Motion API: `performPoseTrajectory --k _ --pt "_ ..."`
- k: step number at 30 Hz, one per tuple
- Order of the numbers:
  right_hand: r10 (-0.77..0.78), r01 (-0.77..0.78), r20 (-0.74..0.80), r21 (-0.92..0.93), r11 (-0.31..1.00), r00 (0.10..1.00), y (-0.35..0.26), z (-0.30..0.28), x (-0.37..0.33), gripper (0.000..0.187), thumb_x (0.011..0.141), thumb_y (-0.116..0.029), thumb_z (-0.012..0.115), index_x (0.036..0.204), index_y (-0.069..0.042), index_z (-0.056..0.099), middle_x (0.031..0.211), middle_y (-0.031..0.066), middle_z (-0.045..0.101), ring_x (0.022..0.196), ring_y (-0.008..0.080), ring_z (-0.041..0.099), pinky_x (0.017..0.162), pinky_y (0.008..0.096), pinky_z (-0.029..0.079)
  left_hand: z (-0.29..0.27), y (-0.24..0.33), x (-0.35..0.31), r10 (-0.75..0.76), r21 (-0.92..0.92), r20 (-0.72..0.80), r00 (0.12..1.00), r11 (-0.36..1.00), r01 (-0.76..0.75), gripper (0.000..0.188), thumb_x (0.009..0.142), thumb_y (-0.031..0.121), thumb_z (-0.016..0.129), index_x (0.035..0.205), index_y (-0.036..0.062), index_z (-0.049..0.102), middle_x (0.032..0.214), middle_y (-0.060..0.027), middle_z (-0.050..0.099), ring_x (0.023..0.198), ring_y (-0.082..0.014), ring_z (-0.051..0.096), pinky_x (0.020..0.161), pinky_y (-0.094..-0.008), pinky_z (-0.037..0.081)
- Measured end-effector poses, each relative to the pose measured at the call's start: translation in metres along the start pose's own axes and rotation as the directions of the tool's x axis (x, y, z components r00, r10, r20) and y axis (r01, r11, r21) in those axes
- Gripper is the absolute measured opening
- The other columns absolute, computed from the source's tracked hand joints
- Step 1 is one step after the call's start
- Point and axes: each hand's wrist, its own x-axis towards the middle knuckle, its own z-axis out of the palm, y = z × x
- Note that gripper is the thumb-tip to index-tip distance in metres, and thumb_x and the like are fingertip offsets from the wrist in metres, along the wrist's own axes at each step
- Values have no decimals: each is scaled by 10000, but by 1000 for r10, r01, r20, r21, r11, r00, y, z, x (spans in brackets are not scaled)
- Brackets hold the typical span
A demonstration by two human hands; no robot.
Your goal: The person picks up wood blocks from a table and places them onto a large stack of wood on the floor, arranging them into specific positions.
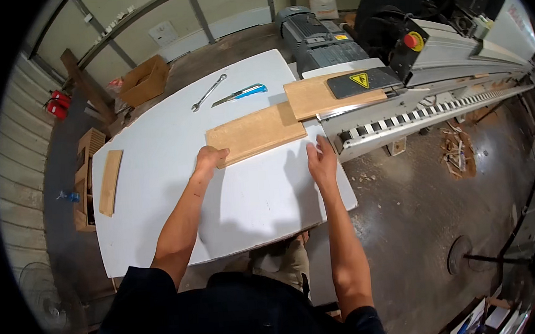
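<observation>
A flat wooden board (256, 133) lies on the white tabletop (263, 198). My left hand (208, 159) grips its left end, the thumb on the top face and the other fingers partly hidden. Just below the board's right end, my right hand (322, 161) hovers with thumb and fingers apart, holding nothing. A second wooden board (312, 97) overlaps the first one's right end and reaches under the machine's dark guard plate (352, 85).
Beyond the boards lie a wrench (209, 93) and a blue utility knife (241, 94). A narrow wood strip (111, 182) rests at the table's left. To the right runs the machine's conveyor track (425, 111), below a red emergency button (413, 41). A grey motor (317, 36) stands behind.
</observation>
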Motion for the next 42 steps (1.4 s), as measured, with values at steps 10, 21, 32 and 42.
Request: performPoseTrajectory --k 10,21,32,42 --pt "255 -176 221 -322 930 941 6 26 10 335 753 -337 648 819 -9 634 827 207 627 790 383 592 700 449 472 -16 -9 -18 -135 27 45 990 991 134 370 726 128 698 997 -96 582 928 -144 634 852 -217 601 751 -327 472" --pt "350 -354 97 25 935 932 -15 -31 -115 279 750 -103 693 1009 -2 670 839 127 639 791 183 602 747 300 472 -30 -6 -90 9 -7 12 1000 1000 -9 316 722 38 678 989 -30 523 898 -101 579 808 -170 566 696 -295 476" --pt "91 -92 -90 -6 996 992 -66 -31 -168 330 755 23 668 1069 -81 668 788 45 569 734 130 537 684 264 459 -76 -24 -103 230 -202 276 933 963 -178 532 720 -71 626 1221 -32 451 1092 -99 565 989 -164 547 864 -307 464" --pt "525 -526 94 -12 850 846 -52 -25 -195 226 715 -125 710 908 -11 685 714 108 626 682 191 569 657 305 458 -79 -41 -116 -125 548 379 917 828 -114 540 730 123 681 1200 -55 482 1116 -193 573 1023 -264 556 892 -377 440"
